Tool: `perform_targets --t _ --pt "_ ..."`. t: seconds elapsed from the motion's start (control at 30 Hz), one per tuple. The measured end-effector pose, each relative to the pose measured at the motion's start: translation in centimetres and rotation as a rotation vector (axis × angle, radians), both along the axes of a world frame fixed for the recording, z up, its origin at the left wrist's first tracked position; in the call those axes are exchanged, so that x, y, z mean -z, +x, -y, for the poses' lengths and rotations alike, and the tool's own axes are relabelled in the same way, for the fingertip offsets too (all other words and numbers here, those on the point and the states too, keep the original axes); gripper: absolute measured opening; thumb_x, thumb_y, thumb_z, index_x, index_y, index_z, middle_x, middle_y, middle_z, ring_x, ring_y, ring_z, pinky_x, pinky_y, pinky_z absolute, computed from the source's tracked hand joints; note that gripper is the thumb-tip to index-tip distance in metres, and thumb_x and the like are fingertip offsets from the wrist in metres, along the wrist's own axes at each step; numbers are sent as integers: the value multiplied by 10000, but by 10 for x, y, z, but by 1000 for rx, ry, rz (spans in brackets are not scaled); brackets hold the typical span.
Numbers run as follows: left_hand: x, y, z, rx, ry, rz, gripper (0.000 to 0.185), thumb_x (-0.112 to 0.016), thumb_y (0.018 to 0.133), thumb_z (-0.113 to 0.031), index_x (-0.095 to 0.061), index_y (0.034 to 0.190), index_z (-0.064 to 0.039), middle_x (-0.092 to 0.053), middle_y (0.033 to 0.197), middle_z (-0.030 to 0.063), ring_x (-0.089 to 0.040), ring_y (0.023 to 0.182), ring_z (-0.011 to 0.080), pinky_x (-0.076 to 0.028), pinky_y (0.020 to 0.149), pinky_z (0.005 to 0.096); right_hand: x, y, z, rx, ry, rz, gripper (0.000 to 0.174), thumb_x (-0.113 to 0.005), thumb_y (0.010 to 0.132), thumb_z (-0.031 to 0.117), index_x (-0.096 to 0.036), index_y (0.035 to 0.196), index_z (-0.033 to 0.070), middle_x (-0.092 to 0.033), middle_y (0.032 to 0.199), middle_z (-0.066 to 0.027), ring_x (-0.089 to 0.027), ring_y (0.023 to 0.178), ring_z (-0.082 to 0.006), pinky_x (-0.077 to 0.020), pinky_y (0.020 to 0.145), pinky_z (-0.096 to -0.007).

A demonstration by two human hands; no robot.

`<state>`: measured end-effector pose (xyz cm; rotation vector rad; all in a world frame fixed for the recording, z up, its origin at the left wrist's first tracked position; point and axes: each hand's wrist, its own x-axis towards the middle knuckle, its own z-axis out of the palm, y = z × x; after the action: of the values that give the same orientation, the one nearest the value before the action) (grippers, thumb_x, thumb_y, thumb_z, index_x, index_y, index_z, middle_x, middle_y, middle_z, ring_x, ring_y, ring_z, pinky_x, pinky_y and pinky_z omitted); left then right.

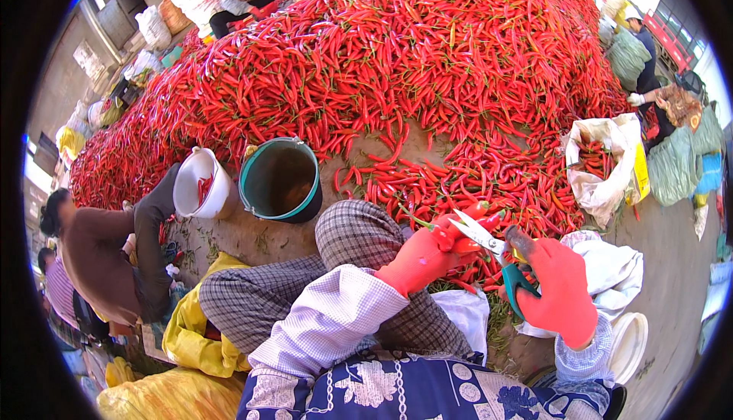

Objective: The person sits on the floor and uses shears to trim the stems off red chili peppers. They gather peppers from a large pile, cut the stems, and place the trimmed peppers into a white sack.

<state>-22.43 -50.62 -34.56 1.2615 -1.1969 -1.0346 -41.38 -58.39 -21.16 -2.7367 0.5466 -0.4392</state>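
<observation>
My left hand, in a coral-red glove, grips several red chili peppers; one has a long green stem pointing up and left. In the matching glove with dark-stained fingertips, my right hand holds scissors with green handles. Their blades are parted and lie right against the peppers in my left hand. Loose red chilies cover the ground just beyond both hands, spreading out from a huge pile.
A teal-rimmed bucket and a white bucket with a few chilies stand ahead left. An open white sack of chilies is at right. A person in brown sits at left; others sit around the pile. Cut stems litter the ground.
</observation>
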Motion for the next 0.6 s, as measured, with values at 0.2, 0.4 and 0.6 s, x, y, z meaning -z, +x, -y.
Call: perform_targets --t 0.2,0.4,0.6 --pt "-5 2 -3 16 -105 221 560 -613 837 -134 -437 1369 -155 -554 1171 142 -564 1012 322 -459 853 403 -34 21 6 -138 -102 -147 481 -708 697 156 -599 1160 92 -544 720 -77 -532 628 -267 -392 559 -384" --pt "-3 -7 -1 -25 1 219 530 -610 850 -154 -450 1355 -163 -573 1026 134 -583 940 318 -473 798 385 -61 33 15 -230 -171 -274 418 -691 733 212 -616 1124 83 -524 649 -88 -555 603 -281 -404 522 -400" --pt "12 -18 6 -262 21 144 478 -731 692 -45 -563 1140 -53 -658 995 146 -631 1001 297 -505 816 372 -54 14 33 -246 -146 -169 451 -634 758 96 -577 1202 35 -598 742 -147 -602 665 -270 -455 599 -381"
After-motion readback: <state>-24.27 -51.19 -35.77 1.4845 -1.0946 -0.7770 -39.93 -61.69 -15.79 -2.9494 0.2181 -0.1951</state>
